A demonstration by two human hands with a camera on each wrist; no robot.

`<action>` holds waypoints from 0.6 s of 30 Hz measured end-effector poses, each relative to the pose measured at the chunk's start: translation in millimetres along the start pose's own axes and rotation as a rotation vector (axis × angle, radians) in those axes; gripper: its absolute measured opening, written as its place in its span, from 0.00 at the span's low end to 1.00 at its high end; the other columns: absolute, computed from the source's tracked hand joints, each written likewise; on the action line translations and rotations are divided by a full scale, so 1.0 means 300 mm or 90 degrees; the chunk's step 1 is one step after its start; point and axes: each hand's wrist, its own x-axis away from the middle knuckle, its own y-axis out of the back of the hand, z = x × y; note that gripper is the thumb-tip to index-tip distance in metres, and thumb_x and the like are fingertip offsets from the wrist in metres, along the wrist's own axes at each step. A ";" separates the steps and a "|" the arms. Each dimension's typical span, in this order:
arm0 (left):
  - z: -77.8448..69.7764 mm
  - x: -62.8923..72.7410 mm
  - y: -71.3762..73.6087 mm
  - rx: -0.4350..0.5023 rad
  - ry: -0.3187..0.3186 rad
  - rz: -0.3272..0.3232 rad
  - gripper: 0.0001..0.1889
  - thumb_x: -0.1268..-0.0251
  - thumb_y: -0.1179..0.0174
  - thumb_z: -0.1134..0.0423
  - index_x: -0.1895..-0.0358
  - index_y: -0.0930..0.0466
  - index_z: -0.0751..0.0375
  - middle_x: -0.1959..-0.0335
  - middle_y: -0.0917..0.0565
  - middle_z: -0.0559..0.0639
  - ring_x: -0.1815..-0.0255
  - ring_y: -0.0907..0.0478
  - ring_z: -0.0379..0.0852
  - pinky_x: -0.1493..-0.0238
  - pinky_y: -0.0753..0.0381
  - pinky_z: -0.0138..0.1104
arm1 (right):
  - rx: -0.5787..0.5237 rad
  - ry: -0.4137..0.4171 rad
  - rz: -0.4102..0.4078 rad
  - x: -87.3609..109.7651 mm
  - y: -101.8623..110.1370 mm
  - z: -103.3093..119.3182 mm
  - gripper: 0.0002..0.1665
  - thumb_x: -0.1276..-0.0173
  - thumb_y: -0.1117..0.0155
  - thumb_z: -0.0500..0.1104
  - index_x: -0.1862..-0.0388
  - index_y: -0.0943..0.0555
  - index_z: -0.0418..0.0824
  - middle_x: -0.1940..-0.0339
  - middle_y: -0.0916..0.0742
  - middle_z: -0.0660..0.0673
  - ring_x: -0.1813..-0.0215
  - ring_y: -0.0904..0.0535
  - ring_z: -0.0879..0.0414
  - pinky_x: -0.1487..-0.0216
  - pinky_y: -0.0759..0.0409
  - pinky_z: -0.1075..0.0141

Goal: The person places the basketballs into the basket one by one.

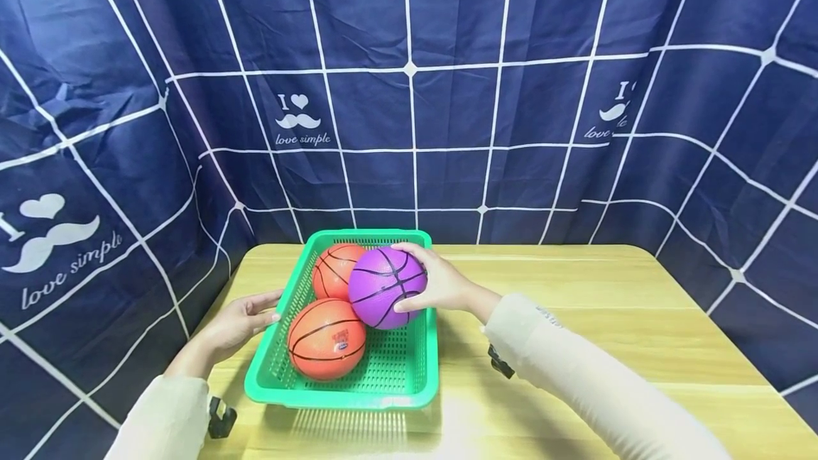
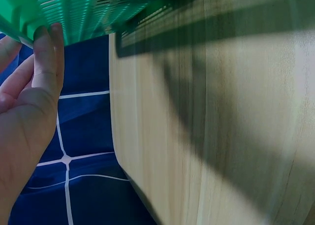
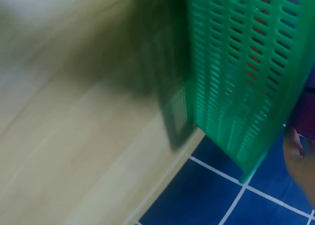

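Observation:
A purple toy basketball [image 1: 383,286] with black lines is held at its right side by my right hand [image 1: 441,282], fingers over the top and thumb across the front. It sits at the level of the green basket's [image 1: 281,397] rim, against two orange basketballs. One orange basketball [image 1: 327,339] lies at the near left inside the basket; the other orange basketball [image 1: 332,270] is behind it, partly hidden by the purple one. On the basket's left side, my left hand [image 1: 239,321] holds the rim, thumb at the edge. The left wrist view shows fingers [image 2: 45,62] at the rim's underside.
The basket stands on the left part of a light wooden table [image 1: 562,304]. A dark blue cloth [image 1: 460,112] with white grid lines hangs behind and along both sides. Black straps [image 1: 221,419] show at both wrists.

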 end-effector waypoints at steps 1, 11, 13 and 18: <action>0.000 0.000 0.000 -0.002 0.000 0.001 0.32 0.30 0.48 0.69 0.30 0.52 0.80 0.33 0.41 0.75 0.34 0.39 0.60 0.35 0.36 0.41 | 0.004 -0.005 -0.005 0.003 -0.005 -0.001 0.56 0.60 0.17 0.47 0.31 0.35 0.55 0.41 0.26 0.43 0.45 0.25 0.49 0.50 0.21 0.58; 0.009 -0.007 0.006 -0.001 0.004 -0.001 0.32 0.30 0.47 0.69 0.30 0.50 0.80 0.33 0.40 0.75 0.36 0.35 0.50 0.39 0.33 0.32 | 0.037 -0.035 -0.050 0.029 -0.040 -0.020 0.58 0.61 0.16 0.50 0.31 0.37 0.55 0.40 0.27 0.43 0.43 0.25 0.48 0.48 0.22 0.56; 0.012 -0.006 0.007 0.000 0.007 -0.002 0.32 0.30 0.47 0.69 0.30 0.50 0.79 0.33 0.40 0.75 0.36 0.35 0.51 0.38 0.33 0.33 | 0.041 -0.035 -0.055 0.036 -0.048 -0.024 0.58 0.60 0.16 0.51 0.30 0.37 0.54 0.39 0.26 0.43 0.43 0.25 0.49 0.48 0.22 0.56; 0.013 -0.004 0.007 0.000 0.011 -0.006 0.33 0.31 0.46 0.68 0.30 0.50 0.79 0.32 0.41 0.75 0.33 0.40 0.59 0.35 0.36 0.41 | 0.086 -0.041 -0.073 0.054 -0.067 -0.038 0.57 0.60 0.18 0.54 0.31 0.38 0.57 0.40 0.25 0.46 0.42 0.27 0.49 0.41 0.32 0.50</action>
